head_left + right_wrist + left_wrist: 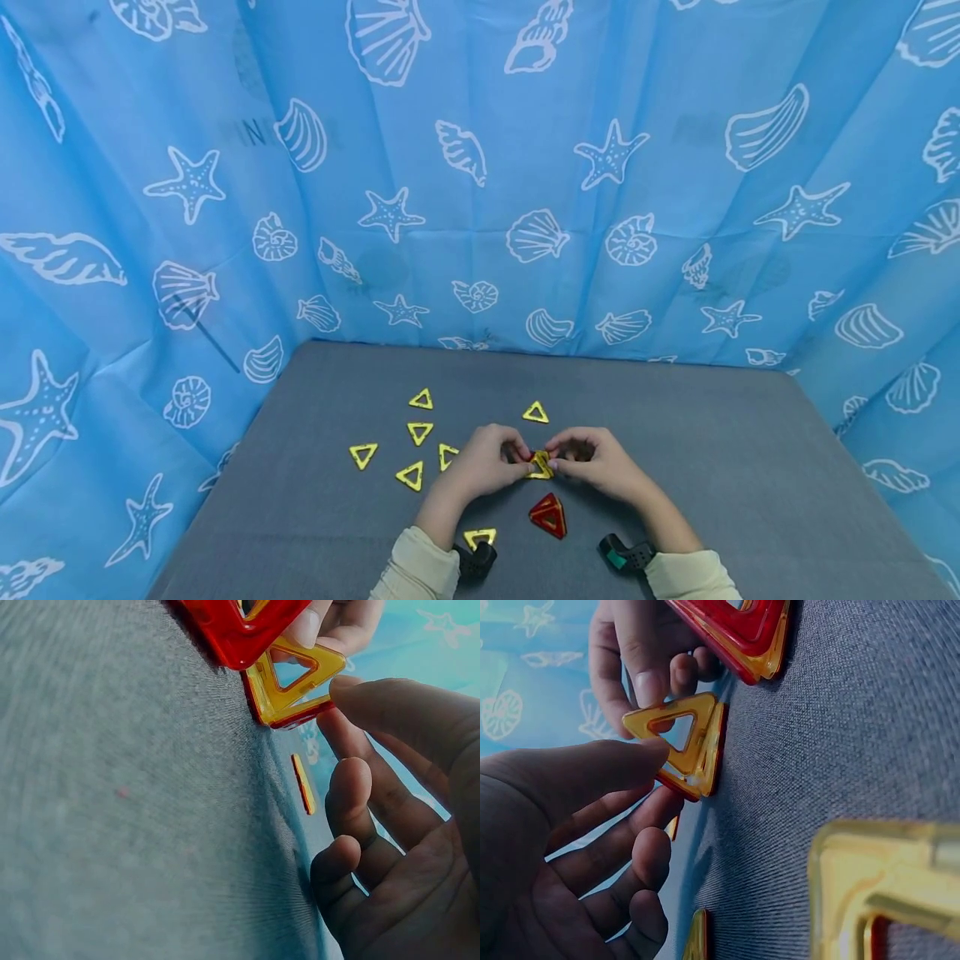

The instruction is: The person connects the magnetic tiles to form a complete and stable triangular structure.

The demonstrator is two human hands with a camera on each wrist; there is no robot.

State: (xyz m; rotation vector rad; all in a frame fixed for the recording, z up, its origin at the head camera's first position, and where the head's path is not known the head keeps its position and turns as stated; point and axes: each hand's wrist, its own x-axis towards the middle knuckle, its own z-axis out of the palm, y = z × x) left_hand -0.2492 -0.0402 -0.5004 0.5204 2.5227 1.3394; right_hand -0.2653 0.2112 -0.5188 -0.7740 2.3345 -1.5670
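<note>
Between both hands stands a small pyramid of yellow triangular magnetic tiles [539, 475] with red along some edges, low over the grey cloth. My left hand [487, 460] pinches its left side, the thumb lying on the front tile [641, 735] in the left wrist view. From the right, the thumb and index finger of my right hand [600, 462] pinch the opposite corner, and that hand's other fingers [351, 780] curl loosely beside it. Nearer the body sits a red pyramid of triangular tiles [548, 515], with yellow inside it, touched by neither hand.
Several loose yellow triangles lie on the left of the grey table [720, 467], among them a far-left triangle [363, 447]. One yellow triangle [536, 420] lies beyond the hands, and another triangle [480, 532] by the left wrist. A blue shell-print curtain [465, 275] surrounds the table.
</note>
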